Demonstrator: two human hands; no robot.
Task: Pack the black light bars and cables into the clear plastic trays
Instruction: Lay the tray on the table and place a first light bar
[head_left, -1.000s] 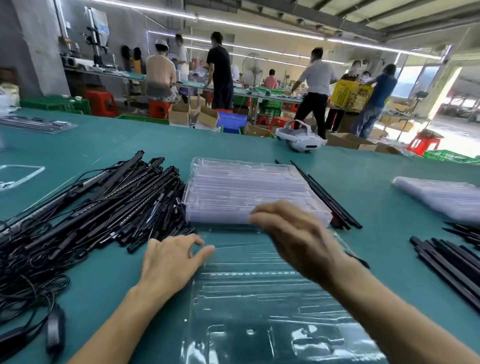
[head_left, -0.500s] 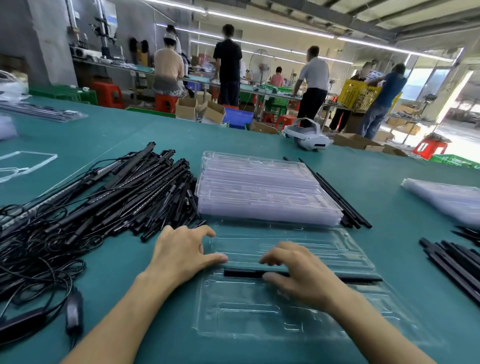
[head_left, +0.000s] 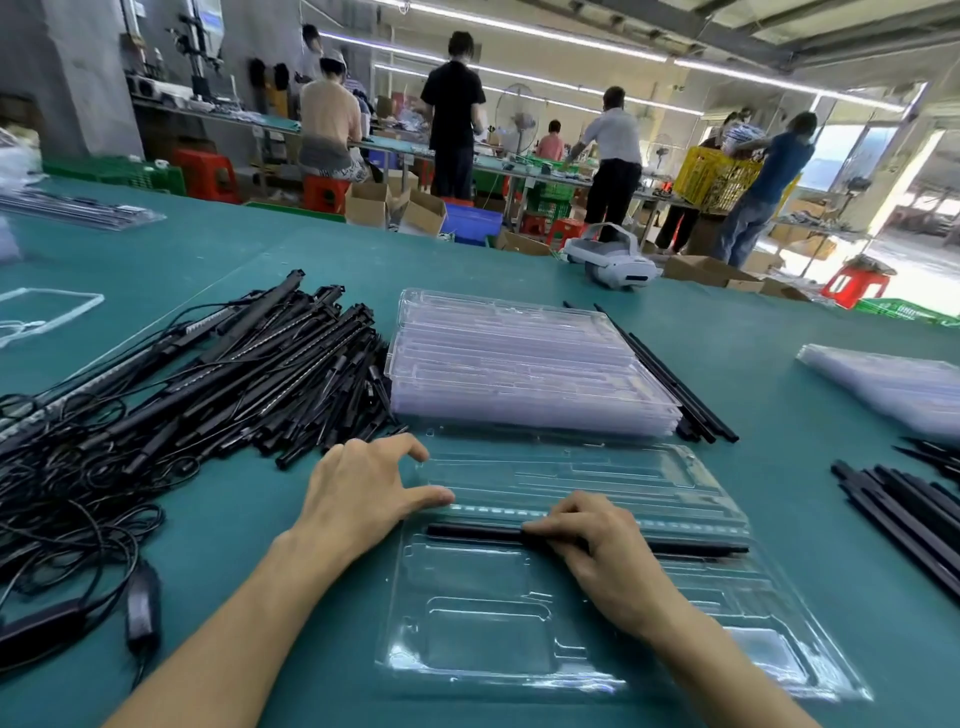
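A packer's right hand (head_left: 597, 556) lies over a black light bar (head_left: 467, 531) set across the middle of an open clear tray (head_left: 467, 639). The fingers run nearly flat along the bar and appear to press it into its long slot rather than grip it (the thumb is hidden). The left hand (head_left: 363, 493) holds nothing. Its fingers are spread loosely and its thumb rests on the tray's left rim, apparently steadying it.

By the look of it, packing has barely begun. Only this one bar is in the tray, its other moulded pockets are bare, and no cable has been laid in.

Much is left to do. To the left on the green table (head_left: 779, 338) sprawls a heap of bars and tangled cables (head_left: 234, 374). Just beyond the open tray sits a stack of clear trays (head_left: 519, 364) that appear empty, with a few loose bars (head_left: 680, 384) against its right side. More bars (head_left: 914, 514) lie at the right edge, near a second stack of trays (head_left: 893, 384). A white headset (head_left: 613, 260) rests at the table's far edge, and other workers stand at benches behind it.
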